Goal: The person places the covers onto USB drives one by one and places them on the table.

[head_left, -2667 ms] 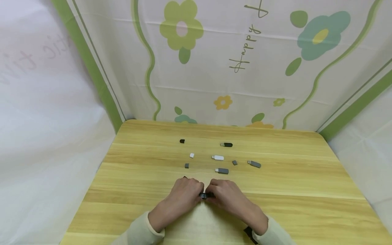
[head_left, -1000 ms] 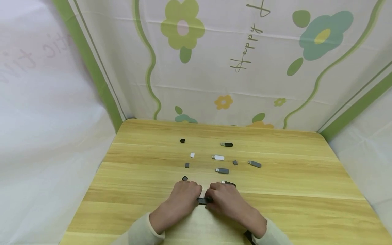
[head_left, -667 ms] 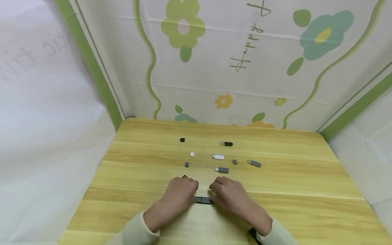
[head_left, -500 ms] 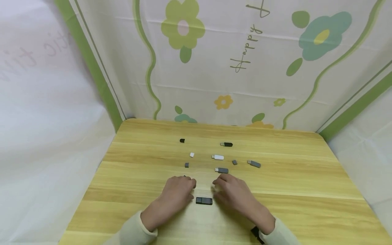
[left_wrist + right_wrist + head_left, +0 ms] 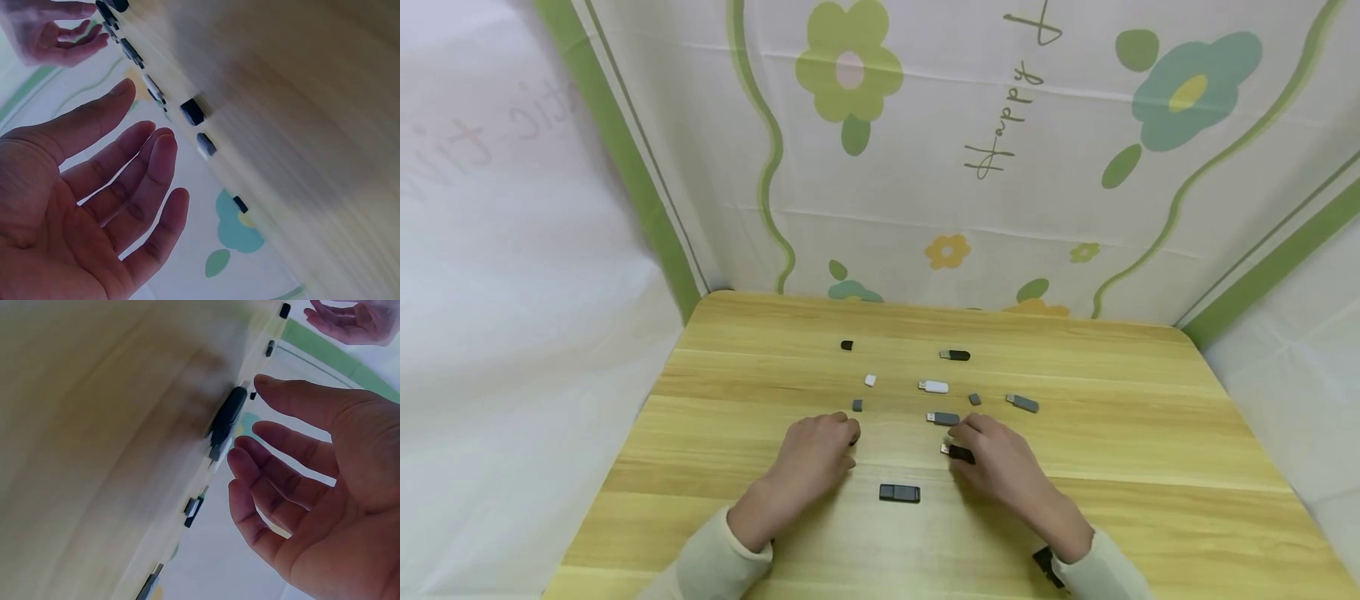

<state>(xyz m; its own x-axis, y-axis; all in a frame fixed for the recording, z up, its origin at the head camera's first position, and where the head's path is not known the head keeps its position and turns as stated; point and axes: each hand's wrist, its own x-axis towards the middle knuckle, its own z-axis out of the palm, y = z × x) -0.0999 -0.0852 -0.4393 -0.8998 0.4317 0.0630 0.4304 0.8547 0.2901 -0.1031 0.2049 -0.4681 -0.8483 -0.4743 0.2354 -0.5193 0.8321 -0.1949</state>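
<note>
A capped black USB stick [image 5: 899,493] lies on the table between the two hands, touched by neither. My left hand [image 5: 812,458] hovers by a black cap [image 5: 192,112], mostly hidden behind the fingers in the head view. In the left wrist view its fingers are loosely bent, apart from the cap, holding nothing. On the other side, my right hand [image 5: 1006,467] is at an uncapped black USB stick [image 5: 960,453] whose metal plug points left. The right wrist view has thumb and fingers [image 5: 247,459] spread beside that stick, with nothing gripped.
Farther back lie a grey USB stick [image 5: 943,418], a white one [image 5: 934,387], a black one [image 5: 957,355] and another grey one [image 5: 1023,403]. Loose caps include grey [image 5: 857,406], white [image 5: 870,381], black [image 5: 847,345] and grey [image 5: 975,399]. A patterned curtain [image 5: 895,192] stands behind the table.
Both hands held the black USB stick and its cap together, then let go of the capped stick. They have moved apart and forward, left to the black cap, right to the uncapped black stick.
</note>
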